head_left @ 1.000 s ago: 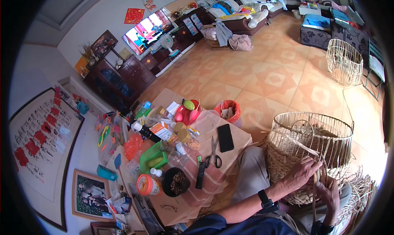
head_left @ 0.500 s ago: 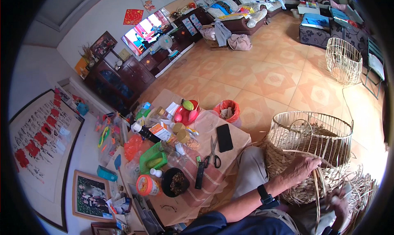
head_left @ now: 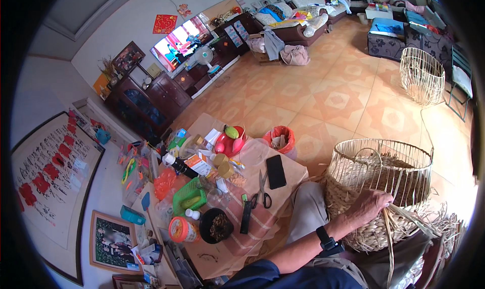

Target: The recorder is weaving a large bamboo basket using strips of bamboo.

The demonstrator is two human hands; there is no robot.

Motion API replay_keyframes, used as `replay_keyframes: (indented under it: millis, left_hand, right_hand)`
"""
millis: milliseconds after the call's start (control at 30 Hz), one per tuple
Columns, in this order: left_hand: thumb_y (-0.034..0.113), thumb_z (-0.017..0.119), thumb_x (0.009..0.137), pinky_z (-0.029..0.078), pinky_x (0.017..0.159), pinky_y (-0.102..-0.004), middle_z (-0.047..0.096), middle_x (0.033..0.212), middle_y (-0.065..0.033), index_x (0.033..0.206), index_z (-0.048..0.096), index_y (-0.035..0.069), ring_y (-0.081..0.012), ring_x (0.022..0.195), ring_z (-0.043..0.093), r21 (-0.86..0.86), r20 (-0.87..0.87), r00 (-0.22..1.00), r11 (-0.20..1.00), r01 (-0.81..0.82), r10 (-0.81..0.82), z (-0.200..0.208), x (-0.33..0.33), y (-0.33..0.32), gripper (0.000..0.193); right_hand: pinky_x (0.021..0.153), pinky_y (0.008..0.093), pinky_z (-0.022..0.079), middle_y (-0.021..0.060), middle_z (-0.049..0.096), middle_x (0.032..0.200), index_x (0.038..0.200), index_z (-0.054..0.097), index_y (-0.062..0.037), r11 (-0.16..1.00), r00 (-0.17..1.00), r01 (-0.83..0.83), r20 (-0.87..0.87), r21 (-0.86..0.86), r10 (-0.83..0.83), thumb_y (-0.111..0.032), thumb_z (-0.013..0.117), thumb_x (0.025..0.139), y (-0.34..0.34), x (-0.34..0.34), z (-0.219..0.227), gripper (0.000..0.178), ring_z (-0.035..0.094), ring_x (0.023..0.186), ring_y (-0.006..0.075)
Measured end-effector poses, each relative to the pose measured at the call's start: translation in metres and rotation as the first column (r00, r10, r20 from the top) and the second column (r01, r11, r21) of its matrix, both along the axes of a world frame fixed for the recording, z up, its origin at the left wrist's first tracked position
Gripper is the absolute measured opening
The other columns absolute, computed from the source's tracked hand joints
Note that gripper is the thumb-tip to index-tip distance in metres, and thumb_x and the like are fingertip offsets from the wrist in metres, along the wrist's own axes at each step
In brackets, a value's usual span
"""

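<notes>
A half-woven straw basket (head_left: pixel 356 193) stands at my knees. Its lower wall is thick braided plant fibre, and its upper part is a bare wire frame (head_left: pixel 343 150) with a round rim and a looped handle. My left hand (head_left: pixel 371 205), with a dark watch on the wrist, is at the near side of the basket. Its fingers are closed on flat straw strands (head_left: pixel 389 233) that hang down toward my lap and trail off to the right. I cannot make out my right hand in this view.
Loose straw (head_left: pixel 452 228) lies right of the basket. On my left, a cloth-covered table (head_left: pixel 273 208) holds scissors (head_left: pixel 262 190), a phone (head_left: pixel 276 171), a green basket (head_left: pixel 183 200) and a dark bowl (head_left: pixel 216 224). Behind it is a red-lined bin (head_left: pixel 288 132). Another wire frame (head_left: pixel 423 77) stands farther off.
My right hand, low at the right of the basket before, has gone from view. The straw strands by my left hand now stretch rightward. My left hand has hardly moved.
</notes>
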State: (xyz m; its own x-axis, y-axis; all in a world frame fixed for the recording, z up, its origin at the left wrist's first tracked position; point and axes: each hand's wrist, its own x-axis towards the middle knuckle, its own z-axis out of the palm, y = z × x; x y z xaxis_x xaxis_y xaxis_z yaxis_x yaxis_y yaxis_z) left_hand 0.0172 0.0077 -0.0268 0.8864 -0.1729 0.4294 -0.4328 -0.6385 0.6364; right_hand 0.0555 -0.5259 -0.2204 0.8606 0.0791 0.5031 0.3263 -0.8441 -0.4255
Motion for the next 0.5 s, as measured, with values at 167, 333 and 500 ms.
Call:
replay_keyframes:
  millis: [167,333,500]
  left_hand:
    - [0.008,0.066,0.092,0.054,0.066,-0.0446,0.067,0.078,-0.0152,0.097,0.066,0.003,-0.0335,0.076,0.071,0.033,0.002,1.0,0.999,-0.028,0.028,0.003,-0.002,0.005,0.007]
    - [0.009,0.066,0.092,0.054,0.067,-0.0459,0.067,0.078,-0.015,0.095,0.066,0.003,-0.0342,0.076,0.071,0.035,-0.001,1.0,0.999,-0.02,0.02,0.007,-0.002,0.001,0.006]
    - [0.009,0.063,0.093,0.052,0.066,-0.0472,0.066,0.078,-0.0163,0.09,0.065,0.004,-0.0358,0.075,0.069,0.008,-0.045,0.999,1.0,-0.02,0.02,0.01,-0.001,0.002,0.007]
  right_hand:
    - [0.058,0.0331,0.054,0.0168,0.067,0.103,0.13,0.049,0.0029,0.655,0.44,-0.038,-0.576,0.754,0.689,-0.053,0.084,0.083,0.107,-0.056,0.141,0.081,0.068,0.07,0.0224]
    - [0.087,0.0399,0.052,0.014,0.067,0.109,0.118,0.064,-0.0013,0.844,0.845,-0.289,-0.294,0.452,0.447,-0.01,0.084,0.073,0.276,-0.071,0.208,0.05,0.065,0.099,0.0318]
    - [0.076,0.0505,0.051,0.0174,0.064,0.097,0.111,0.061,-0.0037,0.971,0.964,-0.238,-0.131,-0.027,0.233,-0.015,0.079,0.084,0.349,-0.064,0.186,0.034,0.064,0.092,0.0402]
